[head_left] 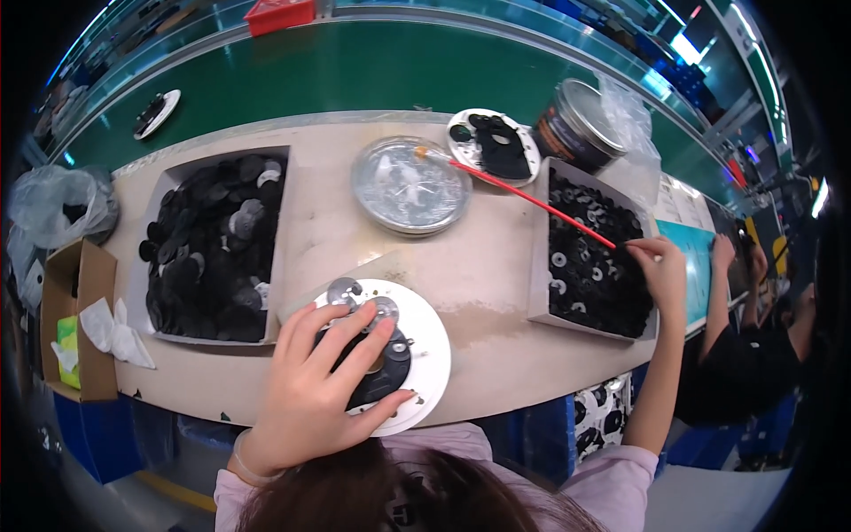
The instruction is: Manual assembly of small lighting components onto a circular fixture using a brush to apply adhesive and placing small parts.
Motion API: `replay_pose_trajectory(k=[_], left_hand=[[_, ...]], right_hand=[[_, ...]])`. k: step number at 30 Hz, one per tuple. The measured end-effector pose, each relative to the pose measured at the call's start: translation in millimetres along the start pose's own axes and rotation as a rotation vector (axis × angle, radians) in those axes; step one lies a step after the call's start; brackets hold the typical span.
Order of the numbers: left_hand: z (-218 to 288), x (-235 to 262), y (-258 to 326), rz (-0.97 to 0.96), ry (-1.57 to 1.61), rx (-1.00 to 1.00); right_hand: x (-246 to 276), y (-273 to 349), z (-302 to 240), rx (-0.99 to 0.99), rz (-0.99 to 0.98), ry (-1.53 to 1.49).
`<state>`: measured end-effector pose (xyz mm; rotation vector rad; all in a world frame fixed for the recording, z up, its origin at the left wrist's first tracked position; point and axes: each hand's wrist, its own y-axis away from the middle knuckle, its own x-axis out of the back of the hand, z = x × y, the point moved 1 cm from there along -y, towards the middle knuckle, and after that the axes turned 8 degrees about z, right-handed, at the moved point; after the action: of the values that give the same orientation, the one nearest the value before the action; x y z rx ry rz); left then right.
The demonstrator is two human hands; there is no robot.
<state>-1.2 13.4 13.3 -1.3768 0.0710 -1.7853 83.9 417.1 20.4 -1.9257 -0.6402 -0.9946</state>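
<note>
My left hand point(324, 381) rests with bent fingers over a white round base point(433, 363) near the table's front edge, gripping it. The base carries a black molded part point(390, 365) and clear gear discs point(344, 291), partly hidden under the fingers. My right hand point(658, 266) is at the right-hand box of small black parts point(589, 257), thumb and forefinger pinched together. What lies between them is too small to make out. A red stick point(532, 202) ends close to these fingertips; its other end lies on a plastic-wrapped round dish point(412, 188).
A larger box of black discs point(213, 248) stands at left. Behind the dish are another white base with black parts point(494, 146) and a metal tin point(581, 124). A green conveyor belt point(390, 71) runs along the back. At far right a co-worker's arm point(720, 284) reaches in.
</note>
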Motion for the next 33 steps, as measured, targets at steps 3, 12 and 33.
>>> replay_pose_trajectory(k=[3, 12, 33], left_hand=[[3.4, 3.1, -5.3, -0.033, 0.057, 0.003], [-8.1, 10.3, 3.2, -0.015, 0.158, 0.068], [-6.5, -1.6, 8.2, 0.051, 0.214, -0.09]], right_hand=[[11.0, 11.2, -27.5, -0.055, 0.204, -0.205], [-26.3, 38.6, -199.7, -0.297, -1.06, -1.037], [-50.0, 39.1, -218.5, -0.211, -1.267, -0.739]])
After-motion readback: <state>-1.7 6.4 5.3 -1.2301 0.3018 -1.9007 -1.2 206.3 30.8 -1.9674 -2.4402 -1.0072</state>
